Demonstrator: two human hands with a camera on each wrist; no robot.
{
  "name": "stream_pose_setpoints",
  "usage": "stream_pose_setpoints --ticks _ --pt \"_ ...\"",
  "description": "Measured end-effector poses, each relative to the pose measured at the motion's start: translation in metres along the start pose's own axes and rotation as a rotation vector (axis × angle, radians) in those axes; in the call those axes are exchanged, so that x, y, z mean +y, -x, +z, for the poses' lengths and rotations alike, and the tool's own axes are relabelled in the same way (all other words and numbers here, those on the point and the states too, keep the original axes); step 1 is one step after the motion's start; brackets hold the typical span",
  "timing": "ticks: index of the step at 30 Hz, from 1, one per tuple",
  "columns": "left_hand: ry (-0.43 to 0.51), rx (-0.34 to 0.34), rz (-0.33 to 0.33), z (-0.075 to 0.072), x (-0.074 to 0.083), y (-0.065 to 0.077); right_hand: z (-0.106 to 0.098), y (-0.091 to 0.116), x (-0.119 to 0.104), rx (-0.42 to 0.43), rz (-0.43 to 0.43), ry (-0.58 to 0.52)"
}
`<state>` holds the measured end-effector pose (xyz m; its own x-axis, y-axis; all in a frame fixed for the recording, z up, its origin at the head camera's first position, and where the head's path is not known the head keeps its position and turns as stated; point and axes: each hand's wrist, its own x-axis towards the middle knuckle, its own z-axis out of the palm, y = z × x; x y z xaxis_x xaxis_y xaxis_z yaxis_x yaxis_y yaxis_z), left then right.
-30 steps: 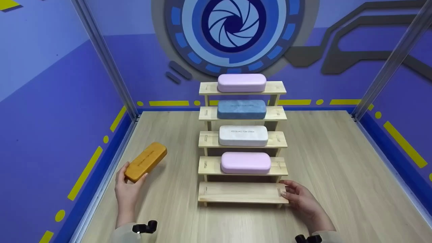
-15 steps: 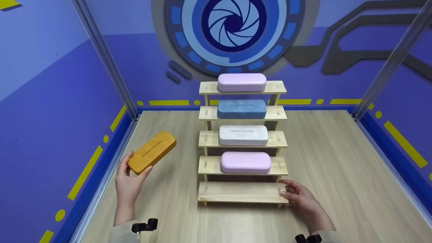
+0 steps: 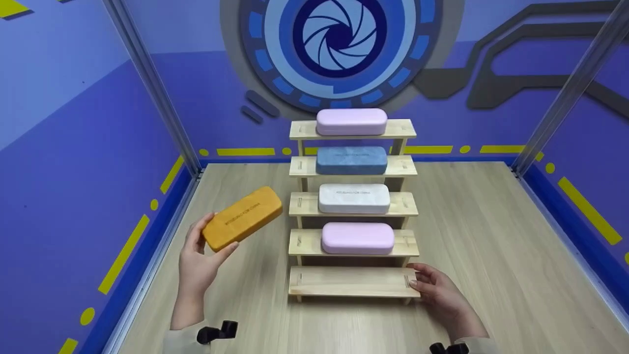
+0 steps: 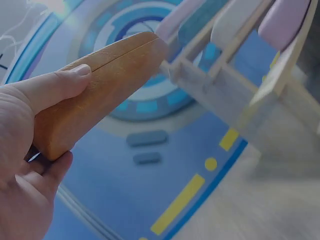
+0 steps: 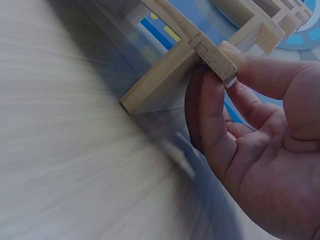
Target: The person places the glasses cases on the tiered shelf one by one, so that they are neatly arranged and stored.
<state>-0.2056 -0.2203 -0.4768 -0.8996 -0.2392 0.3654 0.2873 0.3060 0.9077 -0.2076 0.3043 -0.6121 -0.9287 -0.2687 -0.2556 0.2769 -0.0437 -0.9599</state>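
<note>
My left hand (image 3: 197, 265) grips one end of an orange glasses case (image 3: 243, 219), holding it tilted above the table, left of a stepped wooden display rack (image 3: 344, 282). In the left wrist view, the thumb presses along the side of the case and fingers curl beneath it. At the rack's lowest step, my right hand (image 3: 448, 300) pinches the right end of the board, thumb on top and fingers underneath, as the right wrist view shows. Upper steps carry a pink case (image 3: 357, 238), a white case (image 3: 354, 198), a blue case (image 3: 351, 161) and another pink case (image 3: 351, 122).
The rack stands on a light wood-grain table (image 3: 491, 236). Purple-blue printed panels (image 3: 196, 98) wall in the back and both sides, with metal posts (image 3: 152, 88) at the corners.
My left hand has carried the orange glasses case up and to the right, closer to the rack, with its top turned more toward the head view. The right hand stays on the rack.
</note>
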Motion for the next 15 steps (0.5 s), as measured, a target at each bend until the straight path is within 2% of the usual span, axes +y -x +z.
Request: stream_pose_setpoints --ticks 5,11,15 --pt "0.045 -0.045 0.097 0.01 0.008 0.003 0.001 0.001 0.0 0.026 0.016 -0.001" --pt "0.064 -0.101 0.126 0.023 0.014 0.008 0.002 -0.001 -0.001 0.048 0.024 -0.019" --pt "0.073 -0.15 0.172 0.033 0.016 0.011 0.002 0.0 -0.001 0.044 0.025 -0.031"
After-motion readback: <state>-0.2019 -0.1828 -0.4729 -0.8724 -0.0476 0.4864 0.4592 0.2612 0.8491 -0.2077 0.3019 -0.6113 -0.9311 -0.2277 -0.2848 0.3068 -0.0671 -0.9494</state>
